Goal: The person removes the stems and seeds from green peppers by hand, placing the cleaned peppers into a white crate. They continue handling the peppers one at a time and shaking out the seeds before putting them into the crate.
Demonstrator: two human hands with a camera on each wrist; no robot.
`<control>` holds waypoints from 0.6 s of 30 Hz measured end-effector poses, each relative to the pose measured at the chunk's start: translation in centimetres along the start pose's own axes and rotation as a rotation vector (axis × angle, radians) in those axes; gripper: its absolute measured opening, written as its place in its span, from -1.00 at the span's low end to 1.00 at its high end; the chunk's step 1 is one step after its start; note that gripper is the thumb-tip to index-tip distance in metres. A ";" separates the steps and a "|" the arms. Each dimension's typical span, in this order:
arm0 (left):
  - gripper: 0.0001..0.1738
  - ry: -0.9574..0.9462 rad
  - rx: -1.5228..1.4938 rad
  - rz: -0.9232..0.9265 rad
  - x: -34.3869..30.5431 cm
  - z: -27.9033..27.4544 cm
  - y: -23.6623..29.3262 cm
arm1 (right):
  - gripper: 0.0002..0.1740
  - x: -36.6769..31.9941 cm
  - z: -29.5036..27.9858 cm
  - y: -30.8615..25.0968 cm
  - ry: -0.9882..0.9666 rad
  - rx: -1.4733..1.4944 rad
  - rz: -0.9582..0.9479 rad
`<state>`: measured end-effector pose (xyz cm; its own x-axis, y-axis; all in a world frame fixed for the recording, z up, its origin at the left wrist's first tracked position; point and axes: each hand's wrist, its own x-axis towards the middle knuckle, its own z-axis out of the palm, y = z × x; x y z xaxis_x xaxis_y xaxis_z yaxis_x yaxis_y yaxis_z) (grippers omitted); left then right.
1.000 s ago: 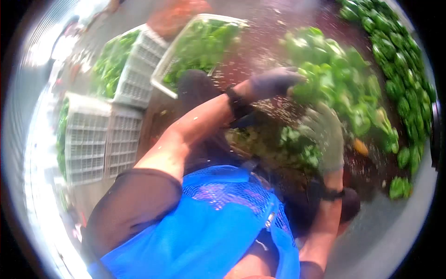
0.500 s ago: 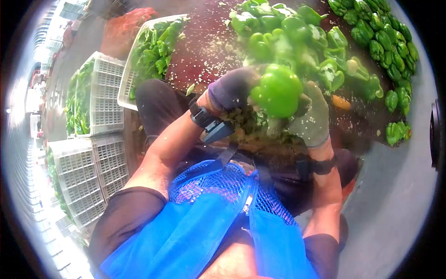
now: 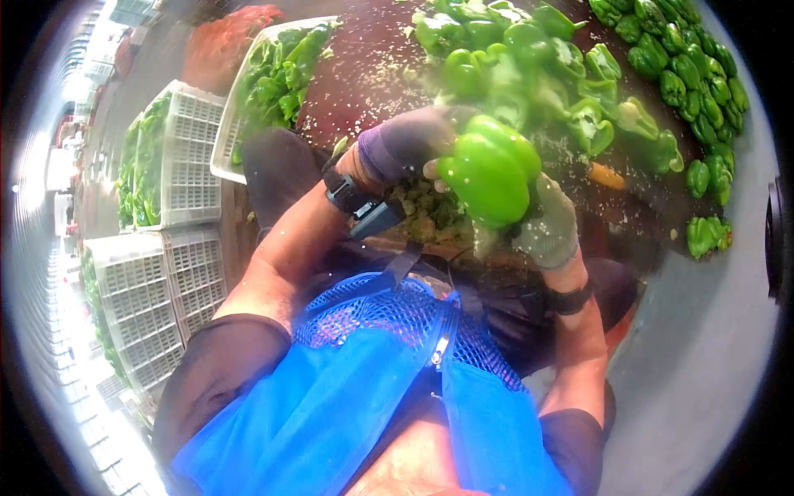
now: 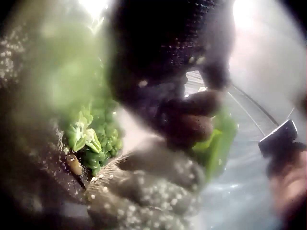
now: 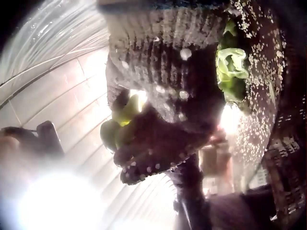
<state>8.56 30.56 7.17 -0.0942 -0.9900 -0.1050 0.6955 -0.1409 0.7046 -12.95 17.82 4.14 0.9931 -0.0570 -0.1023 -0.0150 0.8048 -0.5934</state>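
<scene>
A whole green bell pepper is held up between both gloved hands, in front of the pile. My left hand, in a dark glove with a purple cuff, grips its left side, fingertips at the skin. The right hand, in a pale, seed-specked glove, holds its lower right side. In the left wrist view, part of the bell pepper shows behind the dark fingers. From the right wrist, curled fingers lie against the bell pepper, which they mostly hide.
Cut and opened peppers lie heaped on a dark red, seed-strewn surface. Whole peppers line the right edge. A white crate of green pieces stands at the left, with more crates beyond. An orange piece lies near the heap.
A second ago the hands were apart at the pile. They then came together around a bell pepper, which has since turned and tilted between them. The head view has shifted too.
</scene>
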 end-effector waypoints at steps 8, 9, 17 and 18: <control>-0.55 0.099 0.353 0.003 0.2 -0.7 0.4 | -0.22 0.9 1.0 0.0 -0.095 0.248 0.123; -0.54 0.119 0.388 -0.005 0.1 -0.9 0.3 | -0.22 1.0 1.5 0.0 -0.051 0.244 0.105; -0.40 0.308 0.706 0.029 0.7 -0.7 0.5 | -0.40 2.1 0.7 -0.2 -0.175 0.337 0.002; -0.40 0.304 0.742 0.059 0.7 -0.6 0.7 | -0.41 2.1 0.6 -0.2 -0.133 0.296 -0.002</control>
<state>9.36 29.75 7.14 0.2003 -0.9659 -0.1641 0.0280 -0.1618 0.9864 -10.81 17.89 4.58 0.9999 0.0028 0.0155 0.0025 0.9426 -0.3338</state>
